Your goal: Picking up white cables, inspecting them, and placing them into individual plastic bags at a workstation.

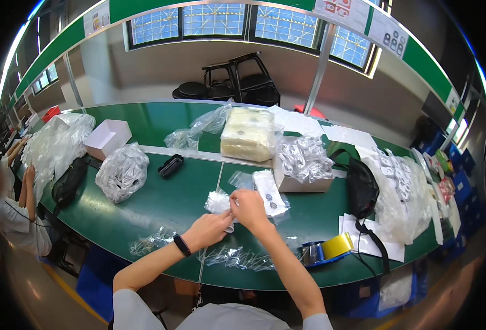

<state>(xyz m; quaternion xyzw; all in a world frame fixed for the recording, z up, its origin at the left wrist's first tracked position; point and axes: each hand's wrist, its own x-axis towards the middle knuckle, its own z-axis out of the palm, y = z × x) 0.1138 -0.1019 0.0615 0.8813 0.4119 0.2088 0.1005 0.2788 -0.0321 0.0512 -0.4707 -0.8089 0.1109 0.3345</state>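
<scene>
Right hand (246, 207) against left hand (212, 229), plastic bag (216, 202) beside, grip unclear

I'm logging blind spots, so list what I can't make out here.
All in the head view:
Whatever sits between the right hand and left hand: mostly hidden by the fingers themselves.
The bottom inside the white box: covered by bagged cables.
Details on the wall poster: too small.
The rest of the shirt: cut off by the lower edge.

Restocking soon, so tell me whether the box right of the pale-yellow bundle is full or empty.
Full: bagged white cables rise above the rim of the cardboard box.
</scene>
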